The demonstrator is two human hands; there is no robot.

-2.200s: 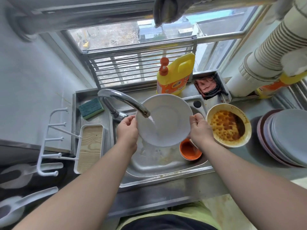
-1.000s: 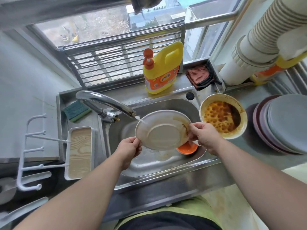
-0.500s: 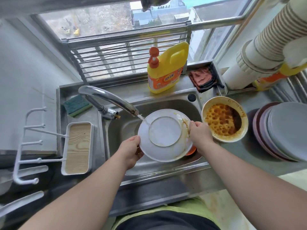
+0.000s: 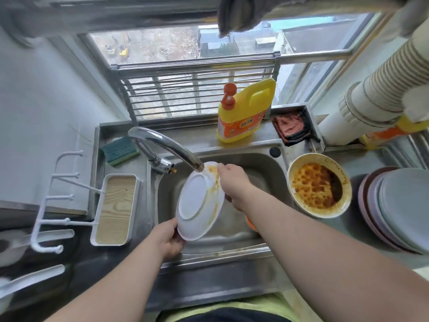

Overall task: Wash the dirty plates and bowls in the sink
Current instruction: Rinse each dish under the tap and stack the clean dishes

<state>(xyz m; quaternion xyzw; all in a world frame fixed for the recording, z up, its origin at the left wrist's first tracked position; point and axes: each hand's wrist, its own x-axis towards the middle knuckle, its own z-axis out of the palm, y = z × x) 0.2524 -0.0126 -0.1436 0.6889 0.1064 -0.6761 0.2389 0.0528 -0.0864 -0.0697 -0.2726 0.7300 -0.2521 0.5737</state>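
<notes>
A white plate [image 4: 199,202] is being held tilted over the sink [image 4: 262,168], its underside and foot ring facing the camera and its upper rim sitting just under the spout of the faucet [image 4: 167,146]. The left hand [image 4: 168,238] is gripping the plate's lower rim, with the thumb lying on the near face at the edge and the other fingers curling behind, hidden by the plate. The right hand [image 4: 233,185] is reaching over the upper right rim, its fingertips [image 4: 219,166] pressing together on the orange-stained part of the rim beside the spout; whether the thumb is pinching from behind cannot be told. Orange sauce is streaking down the plate's right edge. A small orange bowl [image 4: 250,223] is lying in the basin, mostly hidden under the right forearm. On the counter just right of the sink, a large bowl [image 4: 319,185] coated in orange-brown residue is sitting beside a stack of grey plates [image 4: 399,208]. A yellow detergent bottle [image 4: 243,112] is standing behind the basin, and a green sponge [image 4: 120,150] is lying left of the faucet.
</notes>
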